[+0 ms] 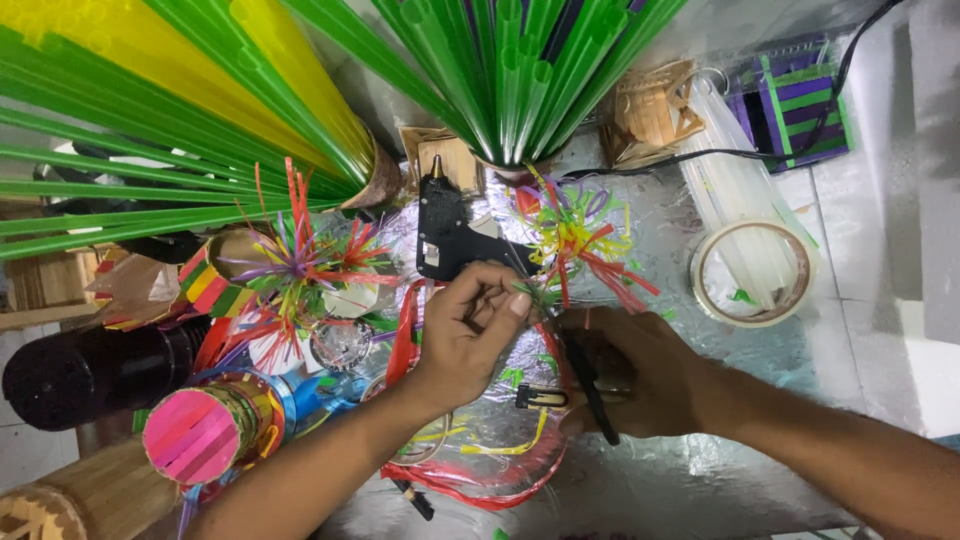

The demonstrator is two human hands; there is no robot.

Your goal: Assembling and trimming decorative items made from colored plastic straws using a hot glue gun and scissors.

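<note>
A: What does each hand hold?

B: The left hand (475,325) sits at centre, its fingertips (518,303) pressed together in a pinch on a thin green straw strip (532,292). The right hand (625,375), just to its right and touching it, is curled closed around black scissors (590,385); the blades point up toward the pinched strip.

A: Where does that strip lie?

B: At the lower edge of a curled straw flower (580,240) of green, yellow, red and purple strips, just beyond the fingertips.

A: What bounds the hands on the far side?

B: A black glue gun (445,230) lies just beyond the left hand, nozzle pointing far. Behind it, cups of upright green straws (520,70) and yellow straws (280,70) fan outward over the far edge.

A: And to the left?

B: A second straw flower (300,265), a pink-topped decorated roll (195,435) and a black cylinder (95,370) stand packed close, leaving little room there.

A: To the right?

B: A tape roll (752,272) rests over a bundle of clear glue sticks (735,185), well apart from the right hand. Bare foil-covered surface (700,480) shows between them and toward the near right.

A: Beneath the hands?

B: A clear dish with a red rim (480,495).
</note>
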